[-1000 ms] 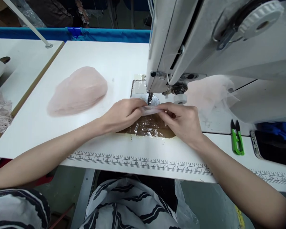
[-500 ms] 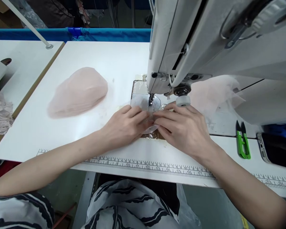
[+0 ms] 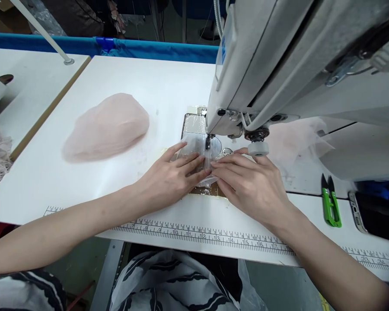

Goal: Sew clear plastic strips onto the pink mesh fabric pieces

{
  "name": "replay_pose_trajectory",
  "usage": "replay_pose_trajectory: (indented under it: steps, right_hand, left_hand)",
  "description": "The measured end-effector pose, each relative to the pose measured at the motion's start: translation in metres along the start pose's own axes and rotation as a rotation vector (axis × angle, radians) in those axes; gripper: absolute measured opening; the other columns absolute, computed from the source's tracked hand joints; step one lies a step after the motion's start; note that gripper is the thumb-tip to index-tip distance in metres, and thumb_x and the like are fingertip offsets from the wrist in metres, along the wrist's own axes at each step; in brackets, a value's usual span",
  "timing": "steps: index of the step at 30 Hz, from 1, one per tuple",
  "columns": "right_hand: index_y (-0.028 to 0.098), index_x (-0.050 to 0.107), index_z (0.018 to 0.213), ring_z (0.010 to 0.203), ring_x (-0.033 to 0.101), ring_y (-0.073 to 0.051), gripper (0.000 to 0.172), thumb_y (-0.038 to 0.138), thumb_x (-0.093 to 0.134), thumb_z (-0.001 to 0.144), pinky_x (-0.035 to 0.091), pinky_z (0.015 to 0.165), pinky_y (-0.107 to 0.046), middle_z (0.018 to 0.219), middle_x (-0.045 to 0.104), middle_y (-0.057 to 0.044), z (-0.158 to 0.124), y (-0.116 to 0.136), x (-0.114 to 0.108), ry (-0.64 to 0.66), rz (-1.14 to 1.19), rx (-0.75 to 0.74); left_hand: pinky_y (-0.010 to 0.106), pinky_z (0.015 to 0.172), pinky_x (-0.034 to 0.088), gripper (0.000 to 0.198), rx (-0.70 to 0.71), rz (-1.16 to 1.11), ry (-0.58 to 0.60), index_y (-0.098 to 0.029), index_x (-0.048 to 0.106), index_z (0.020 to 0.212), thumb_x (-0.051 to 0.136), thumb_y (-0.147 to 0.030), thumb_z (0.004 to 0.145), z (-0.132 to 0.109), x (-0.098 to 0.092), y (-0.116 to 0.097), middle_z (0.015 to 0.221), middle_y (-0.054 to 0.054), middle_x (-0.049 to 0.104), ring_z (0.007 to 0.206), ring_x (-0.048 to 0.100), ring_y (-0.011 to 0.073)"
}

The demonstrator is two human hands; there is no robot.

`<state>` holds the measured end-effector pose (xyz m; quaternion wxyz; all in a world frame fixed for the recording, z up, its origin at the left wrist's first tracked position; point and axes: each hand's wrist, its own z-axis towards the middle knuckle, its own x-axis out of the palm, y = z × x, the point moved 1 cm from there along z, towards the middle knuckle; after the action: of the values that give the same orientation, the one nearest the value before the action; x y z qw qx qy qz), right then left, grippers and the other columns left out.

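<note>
A small piece of sheer pale fabric (image 3: 194, 149) lies on the metal plate under the presser foot (image 3: 208, 141) of a sewing machine (image 3: 262, 65). My left hand (image 3: 171, 175) rests flat on its left part, fingers spread. At the fabric's right edge, just in front of the presser foot, my right hand (image 3: 249, 183) has its thumb and fingertips pressed together on the cloth. Part of the fabric is hidden beneath the fingers.
Left on the white table is a stack of sheer pink fabric pieces (image 3: 106, 127). More pink fabric (image 3: 294, 140) lies beneath the machine arm. Green thread snips (image 3: 331, 203) and a phone (image 3: 379, 211) are at the right. A printed ruler (image 3: 188, 233) runs along the front edge.
My left hand's fingers have spread out and flattened over the fabric, where they were bunched near the right hand. My right hand stays at the edge. The whole view has shifted slightly.
</note>
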<state>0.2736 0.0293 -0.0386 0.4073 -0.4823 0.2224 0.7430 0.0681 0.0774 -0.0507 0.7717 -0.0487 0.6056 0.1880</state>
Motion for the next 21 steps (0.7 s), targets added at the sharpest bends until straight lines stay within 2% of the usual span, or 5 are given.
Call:
replay_pose_trajectory:
  steps: [8, 12, 18, 21]
  right_hand:
    - [0.018, 0.076, 0.085, 0.081, 0.07, -0.019, 0.024, 0.01, 0.055, 0.091, 0.046, 0.083, -0.037, 0.092, 0.079, -0.004, 0.005, -0.007, 0.008, 0.046, 0.015, 0.082]
    - [0.018, 0.076, 0.091, 0.078, 0.069, -0.019, 0.025, 0.013, 0.052, 0.093, 0.047, 0.079, -0.036, 0.091, 0.078, -0.005, 0.007, -0.011, 0.014, 0.063, 0.007, 0.121]
    - [0.017, 0.075, 0.094, 0.069, 0.065, -0.016, 0.026, 0.017, 0.049, 0.097, 0.044, 0.072, -0.032, 0.096, 0.079, -0.001, 0.008, -0.011, 0.019, 0.048, -0.061, 0.1]
    - [0.02, 0.075, 0.093, 0.071, 0.064, -0.016, 0.027, 0.018, 0.049, 0.098, 0.043, 0.071, -0.033, 0.101, 0.078, 0.0, 0.006, -0.009, 0.016, 0.06, -0.056, 0.075]
  left_hand:
    - [0.06, 0.119, 0.031, 0.033, -0.059, -0.058, -0.065, -0.019, 0.06, 0.13, 0.046, -0.02, 0.1, 0.005, 0.01, 0.012, 0.131, 0.011, 0.065, 0.124, 0.061, 0.0244]
    - [0.063, 0.12, 0.027, 0.035, -0.078, -0.078, -0.061, -0.021, 0.058, 0.133, 0.043, -0.021, 0.101, 0.009, 0.015, 0.02, 0.133, 0.01, 0.064, 0.125, 0.061, 0.0241]
    - [0.066, 0.119, 0.027, 0.034, -0.107, -0.09, -0.109, -0.019, 0.061, 0.129, 0.041, -0.021, 0.101, 0.011, 0.017, 0.024, 0.132, 0.012, 0.064, 0.124, 0.061, 0.0256]
    - [0.061, 0.119, 0.031, 0.031, -0.077, -0.081, -0.133, -0.019, 0.064, 0.123, 0.045, -0.018, 0.099, 0.007, 0.014, 0.018, 0.129, 0.009, 0.066, 0.122, 0.062, 0.0238]
